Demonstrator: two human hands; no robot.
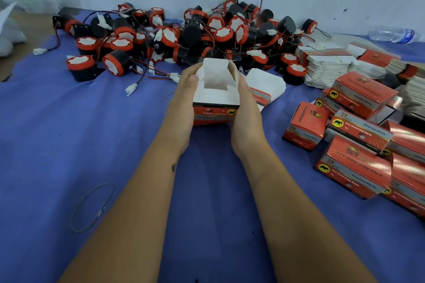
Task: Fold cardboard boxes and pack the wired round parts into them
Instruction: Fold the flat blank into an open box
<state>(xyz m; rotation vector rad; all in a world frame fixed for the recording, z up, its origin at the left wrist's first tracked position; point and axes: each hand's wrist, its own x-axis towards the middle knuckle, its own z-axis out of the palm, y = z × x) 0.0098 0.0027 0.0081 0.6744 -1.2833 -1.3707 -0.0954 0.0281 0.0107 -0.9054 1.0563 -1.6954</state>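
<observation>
A red and white cardboard box (216,99) stands on the blue cloth (69,133) in the middle, its white flaps up and its top open. My left hand (184,103) grips its left side, thumb over the left flap. My right hand (246,110) grips its right side. Behind the box lies a big heap of black and red round parts (174,37) with red and black wires and white plugs. Nothing shows inside the box.
Several folded red boxes (358,142) are piled at the right, with stacks of flat box blanks (326,69) behind them. Another partly folded box (266,89) lies just right of my hands. A rubber band (92,207) lies at the lower left. A water bottle (393,35) lies at the far right.
</observation>
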